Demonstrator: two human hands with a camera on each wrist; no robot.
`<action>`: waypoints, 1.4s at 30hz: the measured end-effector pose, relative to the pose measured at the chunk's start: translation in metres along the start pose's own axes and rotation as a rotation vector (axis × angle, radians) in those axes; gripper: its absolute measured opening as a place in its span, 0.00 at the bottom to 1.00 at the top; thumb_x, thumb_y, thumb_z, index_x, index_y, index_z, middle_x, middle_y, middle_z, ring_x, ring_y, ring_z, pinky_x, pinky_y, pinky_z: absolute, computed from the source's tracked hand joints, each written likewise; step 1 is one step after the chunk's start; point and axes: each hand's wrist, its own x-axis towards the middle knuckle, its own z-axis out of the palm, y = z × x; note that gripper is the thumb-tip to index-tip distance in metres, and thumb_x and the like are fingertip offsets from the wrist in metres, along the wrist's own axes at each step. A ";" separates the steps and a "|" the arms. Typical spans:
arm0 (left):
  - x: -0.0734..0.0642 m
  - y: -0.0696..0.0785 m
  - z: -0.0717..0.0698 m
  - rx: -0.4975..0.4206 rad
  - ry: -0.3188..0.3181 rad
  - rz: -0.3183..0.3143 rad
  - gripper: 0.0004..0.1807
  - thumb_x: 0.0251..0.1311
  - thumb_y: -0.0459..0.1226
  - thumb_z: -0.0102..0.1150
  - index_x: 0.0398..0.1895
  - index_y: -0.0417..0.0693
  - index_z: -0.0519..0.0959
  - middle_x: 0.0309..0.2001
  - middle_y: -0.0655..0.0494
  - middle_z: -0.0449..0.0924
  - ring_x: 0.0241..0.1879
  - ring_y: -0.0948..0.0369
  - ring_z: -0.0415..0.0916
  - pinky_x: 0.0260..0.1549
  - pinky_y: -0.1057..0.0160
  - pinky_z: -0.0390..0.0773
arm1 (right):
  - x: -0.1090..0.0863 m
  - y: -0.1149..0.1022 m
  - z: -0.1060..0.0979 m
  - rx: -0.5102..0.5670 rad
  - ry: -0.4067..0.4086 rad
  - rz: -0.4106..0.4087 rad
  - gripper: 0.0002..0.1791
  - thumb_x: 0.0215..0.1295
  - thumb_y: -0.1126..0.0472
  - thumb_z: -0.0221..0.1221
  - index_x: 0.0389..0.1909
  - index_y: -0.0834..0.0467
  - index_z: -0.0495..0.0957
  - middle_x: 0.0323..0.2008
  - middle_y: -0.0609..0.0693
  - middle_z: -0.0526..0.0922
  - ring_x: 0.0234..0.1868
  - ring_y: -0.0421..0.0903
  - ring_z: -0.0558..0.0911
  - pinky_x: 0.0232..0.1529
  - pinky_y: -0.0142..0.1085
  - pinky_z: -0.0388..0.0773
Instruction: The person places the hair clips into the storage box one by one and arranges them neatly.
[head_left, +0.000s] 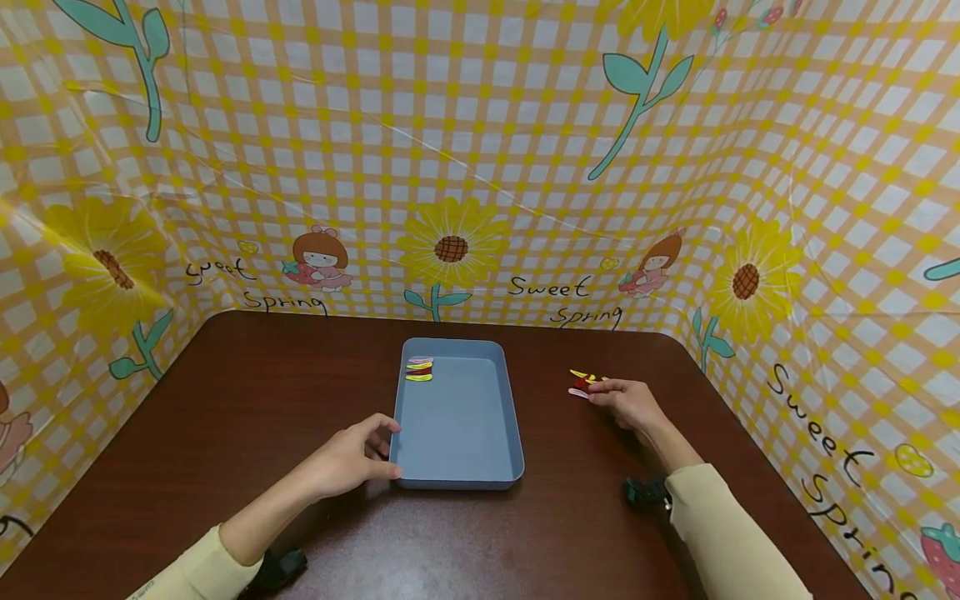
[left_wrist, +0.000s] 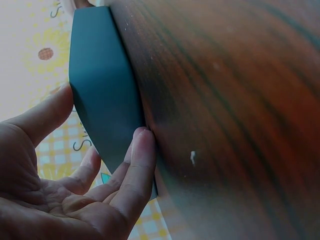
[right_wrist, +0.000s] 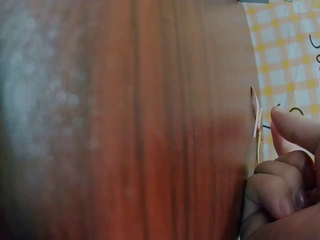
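A shallow blue-grey tray (head_left: pixel 457 482) lies on the dark wooden table. Several slim hair clips (head_left: pixel 419 369), in pink, yellow and dark red, lie in a stacked row at its far left corner. My left hand (head_left: pixel 352 457) touches the tray's left side, thumb near the front corner; in the left wrist view its fingers rest along the outer wall (left_wrist: pixel 102 65). My right hand (head_left: pixel 628 406) is over a small loose group of yellow, red and pink clips (head_left: pixel 579 392), fingertips right at them. I cannot tell whether it pinches one.
Wooden table (head_left: pixel 300 367) surrounds the tray on every side. A yellow checked cloth (head_left: pixel 480 167) with sunflowers rises behind the table and along both sides. Dark wrist straps (head_left: pixel 643 493) sit on both forearms.
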 end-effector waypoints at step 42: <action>0.001 0.000 0.000 -0.003 0.003 0.003 0.30 0.54 0.38 0.75 0.59 0.46 0.74 0.42 0.50 0.79 0.40 0.58 0.77 0.37 0.58 0.76 | 0.007 0.001 0.005 -0.151 -0.001 -0.025 0.11 0.64 0.63 0.65 0.45 0.63 0.82 0.21 0.44 0.72 0.11 0.36 0.57 0.15 0.32 0.58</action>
